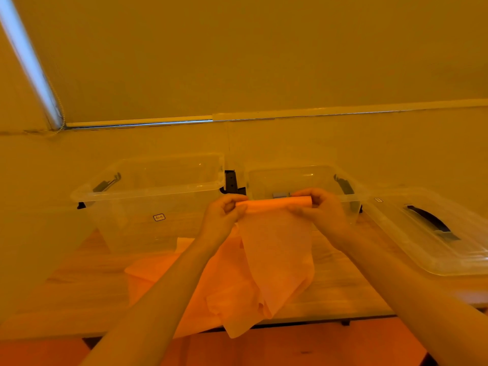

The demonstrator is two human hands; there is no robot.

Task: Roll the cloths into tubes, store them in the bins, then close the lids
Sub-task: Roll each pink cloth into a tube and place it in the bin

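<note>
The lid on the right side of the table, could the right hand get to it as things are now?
Probably yes. The lid lies uncovered just beside the right hand, nothing between them. But that hand grips the cloth being rolled, so it would have to let go first.

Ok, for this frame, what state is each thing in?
Cloth: top edge rolled, rest hanging unrolled.
Left hand: grips the roll's left end.
Right hand: grips the roll's right end.
Left bin: open, looks empty.
Right bin: open.
Lid: off, beside the right bin.
</note>
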